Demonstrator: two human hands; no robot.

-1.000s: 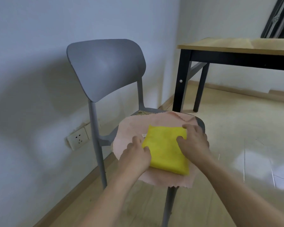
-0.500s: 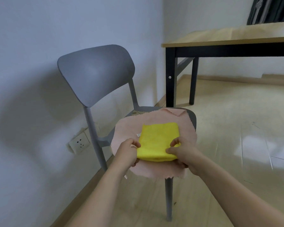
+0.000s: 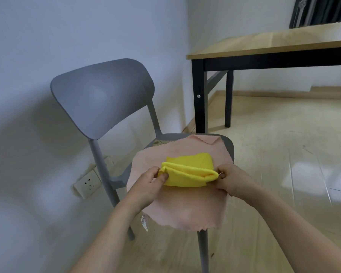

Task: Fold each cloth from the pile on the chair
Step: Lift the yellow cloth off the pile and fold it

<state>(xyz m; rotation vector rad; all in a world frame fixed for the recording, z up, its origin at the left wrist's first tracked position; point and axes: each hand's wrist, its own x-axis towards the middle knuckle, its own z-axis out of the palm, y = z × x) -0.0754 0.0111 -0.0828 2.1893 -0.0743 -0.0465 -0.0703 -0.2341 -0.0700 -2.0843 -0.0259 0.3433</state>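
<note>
Left hand point(image 3: 150, 182) pinching left end of folded bright-yellow microfibre cloth point(image 3: 189, 171), thumb on top. Right hand point(image 3: 229, 179) pinching right end, fingers curled. Near fold lifted, layers gaping. Long axis left-right, parallel to seat front edge. Sitting mid-seat on flat pale-pink cloth point(image 3: 185, 209) draped over grey plastic chair point(image 3: 102, 95).
</note>
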